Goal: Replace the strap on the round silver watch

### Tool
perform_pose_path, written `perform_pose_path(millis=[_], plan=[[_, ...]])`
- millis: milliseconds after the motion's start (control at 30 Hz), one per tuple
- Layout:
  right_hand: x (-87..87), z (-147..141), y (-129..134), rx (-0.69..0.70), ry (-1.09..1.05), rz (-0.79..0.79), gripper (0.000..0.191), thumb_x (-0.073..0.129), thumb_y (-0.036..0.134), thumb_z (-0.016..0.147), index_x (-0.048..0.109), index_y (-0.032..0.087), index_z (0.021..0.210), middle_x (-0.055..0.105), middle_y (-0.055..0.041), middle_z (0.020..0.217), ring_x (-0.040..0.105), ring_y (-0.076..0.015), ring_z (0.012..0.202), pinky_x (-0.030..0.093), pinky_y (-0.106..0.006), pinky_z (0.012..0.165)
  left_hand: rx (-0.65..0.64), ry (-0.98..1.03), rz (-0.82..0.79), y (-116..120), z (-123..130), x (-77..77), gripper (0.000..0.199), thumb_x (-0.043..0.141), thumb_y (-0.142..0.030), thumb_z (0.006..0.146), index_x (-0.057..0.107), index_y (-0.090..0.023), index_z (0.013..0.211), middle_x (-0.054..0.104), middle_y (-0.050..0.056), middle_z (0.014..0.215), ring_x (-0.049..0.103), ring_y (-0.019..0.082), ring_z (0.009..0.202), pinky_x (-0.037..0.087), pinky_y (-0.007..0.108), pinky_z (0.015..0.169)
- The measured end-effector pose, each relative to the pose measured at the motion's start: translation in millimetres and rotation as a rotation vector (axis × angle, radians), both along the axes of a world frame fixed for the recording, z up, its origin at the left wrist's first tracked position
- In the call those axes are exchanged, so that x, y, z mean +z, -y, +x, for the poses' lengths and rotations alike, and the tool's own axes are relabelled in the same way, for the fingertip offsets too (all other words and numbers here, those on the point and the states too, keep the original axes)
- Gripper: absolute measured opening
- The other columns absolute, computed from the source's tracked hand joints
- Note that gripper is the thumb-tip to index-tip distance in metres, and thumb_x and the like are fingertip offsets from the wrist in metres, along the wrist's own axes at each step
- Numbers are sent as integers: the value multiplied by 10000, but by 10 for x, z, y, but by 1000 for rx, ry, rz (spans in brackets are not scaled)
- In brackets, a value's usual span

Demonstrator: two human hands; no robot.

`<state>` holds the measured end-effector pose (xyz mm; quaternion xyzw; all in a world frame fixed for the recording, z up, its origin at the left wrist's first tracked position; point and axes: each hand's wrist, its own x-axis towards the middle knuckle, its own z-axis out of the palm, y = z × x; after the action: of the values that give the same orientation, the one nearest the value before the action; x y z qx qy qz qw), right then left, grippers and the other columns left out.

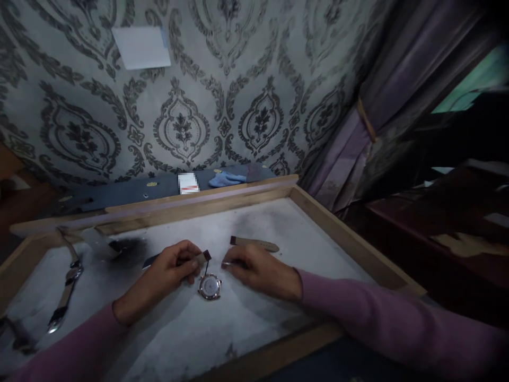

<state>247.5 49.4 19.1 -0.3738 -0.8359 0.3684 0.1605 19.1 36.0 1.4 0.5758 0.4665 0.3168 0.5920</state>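
A round watch case (210, 287) without a strap lies on the white surface of a wood-framed tray (322, 228). Just up and left of it, my left hand (170, 270) pinches a strap piece (202, 258) with a dark red end. A thin dark pin or tool stands between that end and the case. To the right, my right hand (254, 269) has its fingers pressed together on a small, thin shiny item too small to name. Behind this hand lies another strap piece (256, 243), beige with a dark red end.
A complete watch (72, 273) lies at the tray's left, near a clear plastic piece (97, 241) and a dark object at the lower left edge. Beyond the raised wooden rim are a white box (188, 183) and a blue cloth (226, 179). A curtain hangs at the right.
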Motion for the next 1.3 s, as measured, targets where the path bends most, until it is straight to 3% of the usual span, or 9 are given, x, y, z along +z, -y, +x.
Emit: perform_pose_path(millis=[167, 300, 667, 833, 967, 1133, 1300], plan=[[-1, 14, 102, 73, 71, 130, 212, 537, 63, 822, 717, 121, 916, 706, -76, 844, 627, -174, 764, 434, -253, 688, 0, -10, -27, -13, 5, -21, 256, 696, -340, 713, 572, -167, 855, 632, -9, 668, 524, 100, 508, 343, 218, 462], [-26, 35, 115, 35, 130, 201, 194, 531, 76, 837, 705, 125, 908, 706, -80, 843, 620, -180, 765, 418, -255, 684, 2, -5, -55, -12, 11, -12, 278, 715, -344, 689, 573, -165, 847, 639, -11, 665, 528, 97, 504, 341, 215, 460], [76, -13, 155, -50, 294, 196, 162, 483, 127, 849, 641, 143, 818, 642, -43, 693, 518, -145, 619, 288, -251, 590, 3, 38, -65, -15, 6, -25, 297, 745, -347, 668, 589, -155, 834, 641, -22, 641, 536, 94, 501, 383, 228, 501], [133, -51, 175, -63, 328, 165, 150, 491, 108, 776, 625, 148, 722, 543, -2, 581, 392, -113, 522, 219, -250, 529, -6, 42, -43, -12, -6, -48, 278, 732, -344, 689, 596, -157, 844, 644, -15, 646, 536, 98, 505, 385, 238, 509], [145, -76, 170, -79, 269, 117, 156, 507, 94, 757, 652, 146, 777, 533, 16, 579, 400, -99, 514, 248, -230, 531, -8, 45, -49, -15, -11, -56, 284, 733, -351, 692, 592, -157, 845, 641, -12, 656, 539, 99, 524, 382, 234, 513], [136, -122, 212, -92, 207, 100, 210, 602, 332, 855, 649, 158, 962, 550, 34, 583, 468, -112, 523, 272, -227, 534, -22, 57, -53, -15, -11, -37, 298, 734, -366, 687, 581, -165, 846, 629, -18, 649, 535, 103, 523, 380, 237, 519], [99, -168, 225, -13, 230, 133, 403, 705, 464, 787, 615, 173, 1050, 575, 36, 602, 508, -137, 548, 278, -234, 526, -12, 12, -55, 14, -6, 26, 289, 725, -362, 712, 577, -167, 866, 620, -11, 677, 525, 106, 539, 347, 224, 499]])
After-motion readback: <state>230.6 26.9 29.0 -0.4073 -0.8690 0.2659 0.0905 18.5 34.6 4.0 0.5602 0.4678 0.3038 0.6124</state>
